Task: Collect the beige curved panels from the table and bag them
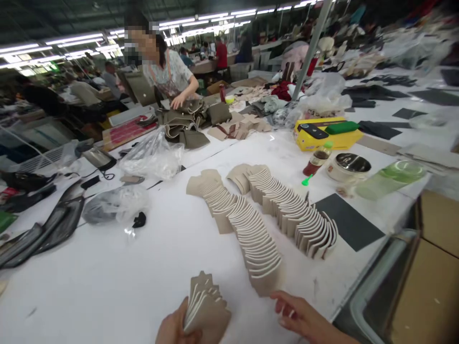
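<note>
My left hand (179, 325) is closed around a small fanned stack of beige pieces (208, 310) with pale edges, low in the view. My right hand (297, 313) is just above the table to the right, its index finger stretched out and the other fingers partly curled. Its fingertips are beside the near end of a long overlapping row of beige pieces (256, 243); whether they touch it I cannot tell. Beyond lies a second row of beige pieces (294, 210), standing on edge with curved white rims.
Right of the rows are a dark grey sheet (349, 222), a steel bowl (348, 167), a bottle of dark drink (317, 160) and a yellow box (328, 138). Plastic bags (154, 155) lie left on the white table (107, 282). A co-worker (170, 71) handles olive pieces across it.
</note>
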### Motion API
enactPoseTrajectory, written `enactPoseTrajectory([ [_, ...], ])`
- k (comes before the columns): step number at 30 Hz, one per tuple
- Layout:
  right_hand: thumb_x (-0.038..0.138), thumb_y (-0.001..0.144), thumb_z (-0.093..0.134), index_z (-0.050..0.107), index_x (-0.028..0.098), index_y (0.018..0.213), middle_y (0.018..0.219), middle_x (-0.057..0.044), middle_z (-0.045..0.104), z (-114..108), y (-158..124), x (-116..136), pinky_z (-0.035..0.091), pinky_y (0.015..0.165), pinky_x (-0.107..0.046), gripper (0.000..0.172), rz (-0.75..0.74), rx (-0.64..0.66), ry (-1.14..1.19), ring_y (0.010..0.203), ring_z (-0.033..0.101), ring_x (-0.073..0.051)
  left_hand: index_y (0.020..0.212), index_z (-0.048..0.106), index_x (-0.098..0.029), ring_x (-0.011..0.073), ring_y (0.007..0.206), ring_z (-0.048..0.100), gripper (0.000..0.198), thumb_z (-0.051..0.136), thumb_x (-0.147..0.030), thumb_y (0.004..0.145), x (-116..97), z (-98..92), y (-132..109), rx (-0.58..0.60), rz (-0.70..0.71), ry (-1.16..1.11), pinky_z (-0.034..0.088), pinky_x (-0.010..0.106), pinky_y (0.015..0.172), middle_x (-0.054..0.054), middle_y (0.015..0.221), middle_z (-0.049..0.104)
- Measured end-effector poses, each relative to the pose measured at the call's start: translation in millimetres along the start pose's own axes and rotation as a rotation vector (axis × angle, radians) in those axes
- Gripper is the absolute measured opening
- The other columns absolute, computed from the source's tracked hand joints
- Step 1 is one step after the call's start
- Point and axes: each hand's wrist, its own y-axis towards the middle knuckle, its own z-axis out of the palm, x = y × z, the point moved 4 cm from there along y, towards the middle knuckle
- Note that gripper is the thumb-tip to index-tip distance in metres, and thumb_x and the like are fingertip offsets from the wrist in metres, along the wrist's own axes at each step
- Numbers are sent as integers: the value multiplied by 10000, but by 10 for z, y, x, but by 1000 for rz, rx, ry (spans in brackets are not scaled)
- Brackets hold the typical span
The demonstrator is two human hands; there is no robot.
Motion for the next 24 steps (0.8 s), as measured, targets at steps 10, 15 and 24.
enactPoseTrajectory([
  [10,499,780,625,39,205,1561,1596,-143,126,-17,-401,-176,250,1140,-516,1020,-218,-51,-297,1426,218,-363,944,518,-230,228,843,647,286,527,-101,689,-1450,754,-195,161,678,316,446,322,788,32,889,691],
  [15,317,734,666,111,187,1552,1601,-131,112,-210,-486,-205,189,1177,-475,997,-215,-145,-380,1458,145,-311,1003,525,-198,219,783,640,312,524,-101,706,-1931,949,43,86,851,419,450,329,747,40,845,680],
  [24,249,757,633,370,125,1378,1356,-184,474,-332,-142,-393,332,1104,-452,686,-178,-280,-366,1282,432,-291,1201,509,-176,267,1121,525,431,604,-182,780,-1994,1002,206,-170,659,331,348,481,1048,102,1179,599],
])
